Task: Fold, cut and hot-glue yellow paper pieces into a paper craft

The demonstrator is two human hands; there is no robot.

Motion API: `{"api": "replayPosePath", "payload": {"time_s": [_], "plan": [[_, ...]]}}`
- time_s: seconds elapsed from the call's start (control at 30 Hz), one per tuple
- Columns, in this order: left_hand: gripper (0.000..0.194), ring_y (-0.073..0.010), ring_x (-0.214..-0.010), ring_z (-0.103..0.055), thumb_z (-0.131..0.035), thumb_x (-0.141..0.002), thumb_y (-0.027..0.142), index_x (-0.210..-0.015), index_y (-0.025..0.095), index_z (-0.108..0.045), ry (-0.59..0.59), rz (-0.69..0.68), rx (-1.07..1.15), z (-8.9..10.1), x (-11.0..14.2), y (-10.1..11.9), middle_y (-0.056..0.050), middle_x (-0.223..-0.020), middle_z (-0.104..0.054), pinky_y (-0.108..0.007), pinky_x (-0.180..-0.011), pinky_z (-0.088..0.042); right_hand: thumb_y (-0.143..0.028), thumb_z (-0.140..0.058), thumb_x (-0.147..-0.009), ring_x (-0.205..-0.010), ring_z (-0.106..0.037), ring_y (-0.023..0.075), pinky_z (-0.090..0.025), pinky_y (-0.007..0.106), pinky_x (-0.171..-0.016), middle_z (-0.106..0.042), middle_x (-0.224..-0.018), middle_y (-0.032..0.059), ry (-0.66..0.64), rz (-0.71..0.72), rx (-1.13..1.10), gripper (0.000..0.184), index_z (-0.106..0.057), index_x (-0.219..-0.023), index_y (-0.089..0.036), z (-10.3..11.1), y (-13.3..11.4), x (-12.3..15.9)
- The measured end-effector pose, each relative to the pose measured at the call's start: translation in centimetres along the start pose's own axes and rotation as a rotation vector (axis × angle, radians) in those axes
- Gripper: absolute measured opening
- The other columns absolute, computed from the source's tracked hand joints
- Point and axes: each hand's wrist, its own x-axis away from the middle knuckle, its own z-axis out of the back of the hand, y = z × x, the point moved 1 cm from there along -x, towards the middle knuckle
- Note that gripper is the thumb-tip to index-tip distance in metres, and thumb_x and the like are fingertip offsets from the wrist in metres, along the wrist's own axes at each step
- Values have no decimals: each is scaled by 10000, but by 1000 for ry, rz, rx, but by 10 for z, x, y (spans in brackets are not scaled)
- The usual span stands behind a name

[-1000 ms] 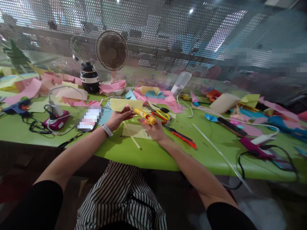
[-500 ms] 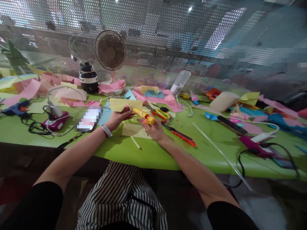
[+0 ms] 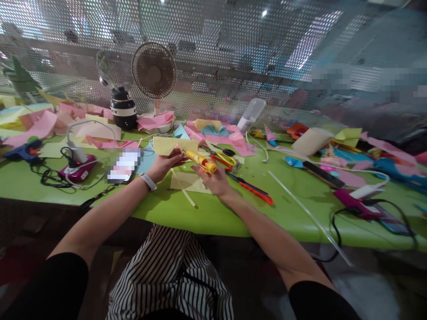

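My left hand (image 3: 166, 164), with a white band at its wrist, is closed on a piece of pale yellow paper (image 3: 170, 145) held up over the table. My right hand (image 3: 215, 180) grips a yellow glue gun (image 3: 200, 161), its nozzle pointing left toward my left fingers and the paper's lower edge. Below the hands, a flat yellow paper sheet (image 3: 190, 182) lies on the green table, with a narrow paper strip (image 3: 187, 192) across it. Just right of the glue gun are yellow-handled scissors (image 3: 223, 159) and a red-and-black tool (image 3: 255, 193).
To the left lie a phone (image 3: 123, 166), a purple power strip (image 3: 78, 168) and a blue glue gun (image 3: 22, 151). A fan (image 3: 154, 70) and a black bottle (image 3: 123, 109) stand behind. A clear stick (image 3: 307, 215) overhangs the front edge at right. Coloured paper scraps and cables surround the work.
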Motion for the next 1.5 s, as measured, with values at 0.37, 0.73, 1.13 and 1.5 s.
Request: {"api": "replayPosePath", "payload": {"time_s": [0.37,0.73,1.13,1.5], "plan": [[324,-251,-981,-740,-829,-740,270,-1028,146,-749,-45,-20,-27,-1,2,2,-122,-1102,-767,-423,-959,-566,-724,-565,-827,-494,-445,126,-373,271,-481,-529,-596,-8,6,-38,-60,525,-593,-789,-200,1,0,0],[344,-260,-991,-738,-830,-738,286,-1035,139,-738,-42,-16,-43,0,3,2,-133,-1126,-759,-441,-971,-557,-720,-561,-829,-491,-449,125,-364,275,-481,-527,-592,-6,4,-25,-40,526,-576,-741,-202,1,1,0],[303,-259,-966,-745,-837,-737,256,-1006,146,-751,-31,-17,-24,-2,3,4,-127,-1086,-769,-430,-951,-568,-772,-536,-804,-533,-489,153,-414,285,-513,-547,-621,4,-42,-82,-35,555,-576,-789,-219,2,1,0],[206,-225,-904,-753,-806,-753,164,-941,126,-730,77,4,29,1,0,7,-104,-971,-775,-408,-961,-568,-640,-600,-827,-635,-545,178,-452,302,-617,-576,-665,7,103,-121,77,419,-542,-757,-231,38,9,-13]]}}
